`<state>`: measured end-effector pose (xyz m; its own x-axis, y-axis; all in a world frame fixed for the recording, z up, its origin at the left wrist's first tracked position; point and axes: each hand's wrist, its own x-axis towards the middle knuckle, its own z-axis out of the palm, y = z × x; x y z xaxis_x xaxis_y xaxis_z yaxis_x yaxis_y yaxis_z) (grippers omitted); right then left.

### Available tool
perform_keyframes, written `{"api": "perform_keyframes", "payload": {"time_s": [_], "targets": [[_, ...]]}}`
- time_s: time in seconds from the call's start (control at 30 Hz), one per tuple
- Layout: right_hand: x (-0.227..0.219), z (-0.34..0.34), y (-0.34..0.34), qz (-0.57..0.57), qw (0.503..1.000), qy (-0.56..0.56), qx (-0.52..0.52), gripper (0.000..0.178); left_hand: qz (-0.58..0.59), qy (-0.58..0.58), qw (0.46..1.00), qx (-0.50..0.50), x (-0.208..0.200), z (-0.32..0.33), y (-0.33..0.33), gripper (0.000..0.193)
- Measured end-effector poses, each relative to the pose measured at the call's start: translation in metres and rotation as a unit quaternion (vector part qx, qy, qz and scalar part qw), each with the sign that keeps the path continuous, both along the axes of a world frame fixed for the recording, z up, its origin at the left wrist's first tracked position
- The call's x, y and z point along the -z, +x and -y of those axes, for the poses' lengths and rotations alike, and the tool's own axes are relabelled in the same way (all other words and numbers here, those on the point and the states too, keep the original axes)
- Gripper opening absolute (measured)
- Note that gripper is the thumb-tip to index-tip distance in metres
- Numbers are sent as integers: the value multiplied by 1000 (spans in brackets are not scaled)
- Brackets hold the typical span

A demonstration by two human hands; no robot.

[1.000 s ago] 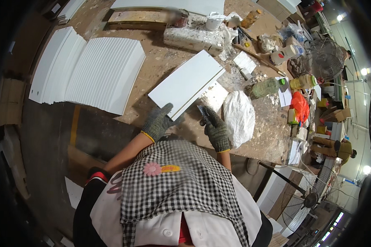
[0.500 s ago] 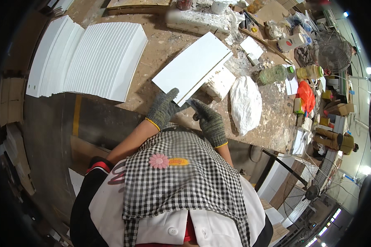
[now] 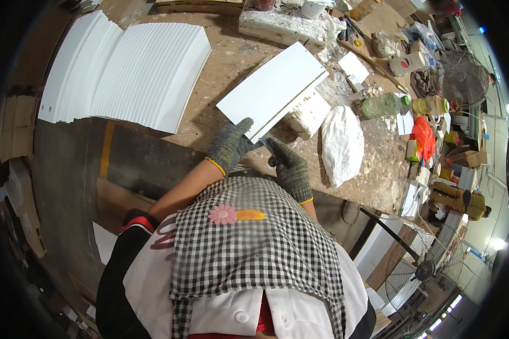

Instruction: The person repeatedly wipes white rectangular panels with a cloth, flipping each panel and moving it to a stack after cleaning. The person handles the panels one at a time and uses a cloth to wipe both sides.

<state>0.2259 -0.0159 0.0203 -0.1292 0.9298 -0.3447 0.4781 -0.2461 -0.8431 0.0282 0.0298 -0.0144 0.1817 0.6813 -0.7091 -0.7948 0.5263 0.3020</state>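
Note:
A white rectangular panel (image 3: 274, 85) lies slanted across the worktable, its long right edge raised on a whitish, crusted block (image 3: 308, 114). My left hand (image 3: 232, 144), in a dark grey knitted glove, grips the panel's near corner with the thumb on top. At that same corner, my right hand (image 3: 290, 168), gloved alike, is closed around a small dark tool (image 3: 267, 143) with a thin greyish tip. The tip is close to the panel's near end; whether it touches is unclear. The fingers hide most of the tool, so its exact kind does not show.
Stacked white panels (image 3: 147, 73) fan out at the left. A crumpled white cloth (image 3: 342, 147) lies right of the block. Farther right stand a green-capped bottle (image 3: 384, 105), a red bag (image 3: 423, 137) and fans (image 3: 464, 76). Another person (image 3: 464, 201) is at the far right.
The whole view has shifted slightly, moving the scene a little to the right. Both hands keep their places at the panel's near corner, the right one with barely any movement.

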Motion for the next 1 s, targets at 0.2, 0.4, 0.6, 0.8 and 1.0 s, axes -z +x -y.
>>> {"api": "perform_keyframes", "payload": {"time_s": [0.2, 0.4, 0.6, 0.8, 1.0], "targets": [[6, 2, 3, -3, 999, -33, -22, 69, -40, 27, 998, 39, 9, 5, -3, 30], [8, 2, 5, -38, 998, 40, 36, 68, 43, 77, 996, 8, 34, 8, 0, 31], [5, -2, 9, -70, 993, 64, 66, 75, -54, 81, 993, 70, 54, 9, 5, 33], [32, -10, 6, -79, 994, -12, 78, 67, 18, -6, 1000, 19, 36, 4, 0, 31], [-17, -6, 15, 103, 970, -6, -219, 48, -29, 47, 997, 56, 6, 4, -2, 40]]}}
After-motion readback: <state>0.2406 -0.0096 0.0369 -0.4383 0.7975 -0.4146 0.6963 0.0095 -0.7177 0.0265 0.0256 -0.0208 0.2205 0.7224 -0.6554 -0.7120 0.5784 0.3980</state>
